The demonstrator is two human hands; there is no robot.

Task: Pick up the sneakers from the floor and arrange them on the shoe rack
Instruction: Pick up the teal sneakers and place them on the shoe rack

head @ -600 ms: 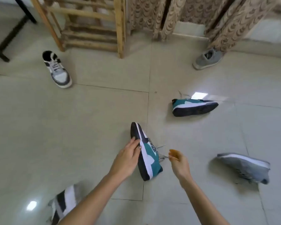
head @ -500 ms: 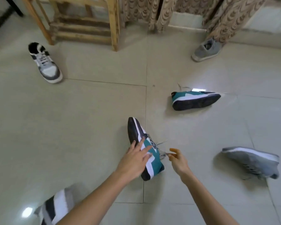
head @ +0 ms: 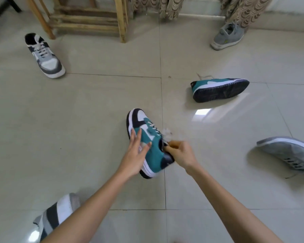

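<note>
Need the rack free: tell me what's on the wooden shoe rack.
The wooden shoe rack's visible lower slats hold no shoes. Its upper shelves are cut off by the frame's top, so unknown.

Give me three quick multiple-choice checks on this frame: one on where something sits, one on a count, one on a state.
1. Where is the wooden slatted shoe rack?
A. far left, past the sneakers
B. beside the person's forearms
C. right of the patterned curtain

2. How many teal, white and black sneakers show?
A. one
B. two
C. three

3. How does the far teal sneaker lie?
A. upright on its sole
B. on its side, dark sole showing
C. on the rack

Answers:
1 A: the rack stands at the top left, with the patterned curtain to its right.
2 B: one teal sneaker is between the hands, the other lies farther right.
3 B: its dark sole faces the camera on the tiled floor.

The left hand rests open against the near sneaker; the right hand pinches it at the collar.
</note>
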